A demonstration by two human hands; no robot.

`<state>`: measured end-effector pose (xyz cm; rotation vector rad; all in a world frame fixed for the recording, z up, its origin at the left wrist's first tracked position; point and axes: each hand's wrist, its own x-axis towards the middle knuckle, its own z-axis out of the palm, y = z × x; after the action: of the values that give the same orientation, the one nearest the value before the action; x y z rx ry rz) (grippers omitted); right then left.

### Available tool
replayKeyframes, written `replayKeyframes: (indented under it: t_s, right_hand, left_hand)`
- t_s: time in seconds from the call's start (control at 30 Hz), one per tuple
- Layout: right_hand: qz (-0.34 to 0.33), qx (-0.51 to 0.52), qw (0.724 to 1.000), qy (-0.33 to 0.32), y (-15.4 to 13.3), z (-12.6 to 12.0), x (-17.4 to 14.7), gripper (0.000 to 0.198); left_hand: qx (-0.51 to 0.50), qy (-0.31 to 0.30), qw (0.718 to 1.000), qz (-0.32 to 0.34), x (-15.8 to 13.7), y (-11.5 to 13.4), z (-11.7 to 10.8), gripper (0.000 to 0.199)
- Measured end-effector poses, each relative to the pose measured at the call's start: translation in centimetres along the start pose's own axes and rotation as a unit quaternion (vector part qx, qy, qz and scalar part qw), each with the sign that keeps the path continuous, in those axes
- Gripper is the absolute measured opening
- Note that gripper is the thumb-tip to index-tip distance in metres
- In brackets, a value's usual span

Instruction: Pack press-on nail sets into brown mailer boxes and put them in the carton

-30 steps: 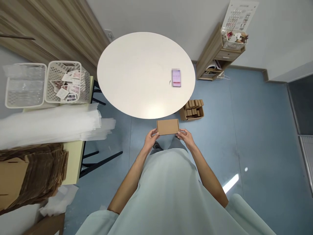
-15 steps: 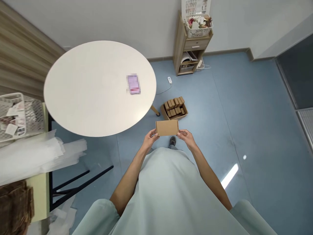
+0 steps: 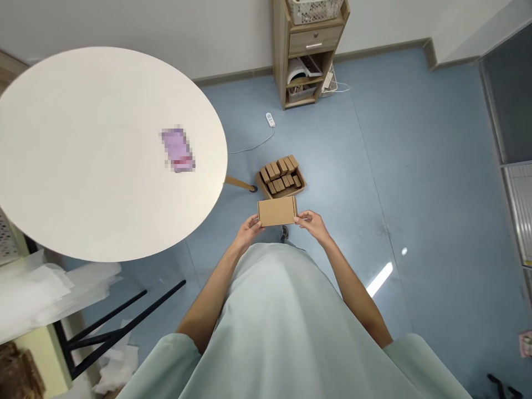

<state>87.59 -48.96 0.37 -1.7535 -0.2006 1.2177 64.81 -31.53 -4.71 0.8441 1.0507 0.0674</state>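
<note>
A flat brown cardboard box (image 3: 276, 211) is held level in front of my body, its lid side up. My left hand (image 3: 249, 229) grips its left end, thumb near the lower left corner. At the opposite end, my right hand (image 3: 311, 223) pinches the lower right corner. Just beyond the held box, an open carton (image 3: 296, 190) stands on the floor with several smaller brown boxes (image 3: 281, 166) packed upright in it. The held box hides none of those small boxes but comes close to the carton's near edge.
A round white table (image 3: 103, 221) with a blurred purple item (image 3: 178, 149) is at the left. A wooden cabinet (image 3: 316, 41) stands by the wall. A white corded device (image 3: 270, 119) lies on the floor. White sheets (image 3: 37, 293) and a black metal frame (image 3: 124, 330) are at lower left.
My view has shifted to the right and closer, so the table and cabinet slide left. Both hands still hold the box, which now tilts slightly, its right side showing more.
</note>
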Motion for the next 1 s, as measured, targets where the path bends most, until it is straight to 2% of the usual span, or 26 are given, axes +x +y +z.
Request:
replayKeyframes:
  t_s: [0.23, 0.37, 0.5, 0.6, 0.73, 0.87, 1.0]
  right_hand:
    - [0.039, -0.076, 0.995, 0.047, -2.5, -1.4, 4.2, 0.053]
    - [0.055, -0.128, 0.988, 0.069, -3.4, -1.8, 7.5, 0.059]
    - [0.074, -0.195, 0.977, 0.055, -4.8, -2.0, 11.0, 0.051]
    - [0.09, -0.237, 0.967, 0.026, -5.8, -2.4, 14.0, 0.04]
    - [0.105, -0.291, 0.951, 0.002, -5.8, -3.5, 19.1, 0.033]
    - [0.091, -0.378, 0.921, -0.008, -3.7, -4.8, 24.8, 0.032]
    - [0.1, -0.453, 0.886, -0.003, -0.1, -6.1, 29.9, 0.035]
  left_hand:
    - [0.039, -0.006, 0.998, -0.058, 7.9, 3.4, 2.8, 0.038]
    - [0.09, 0.051, 0.992, -0.075, 12.1, 4.6, 4.2, 0.026]
    - [0.148, 0.102, 0.98, -0.079, 15.2, 4.8, 5.7, 0.022]
    - [0.151, 0.111, 0.979, -0.079, 17.2, 4.5, 7.1, 0.03]
    - [0.109, 0.13, 0.979, -0.111, 20.7, 3.3, 9.4, 0.044]
    - [0.014, 0.136, 0.982, -0.131, 24.9, 1.1, 12.4, 0.053]
    - [-0.081, 0.116, 0.979, -0.146, 29.7, -1.4, 16.2, 0.046]
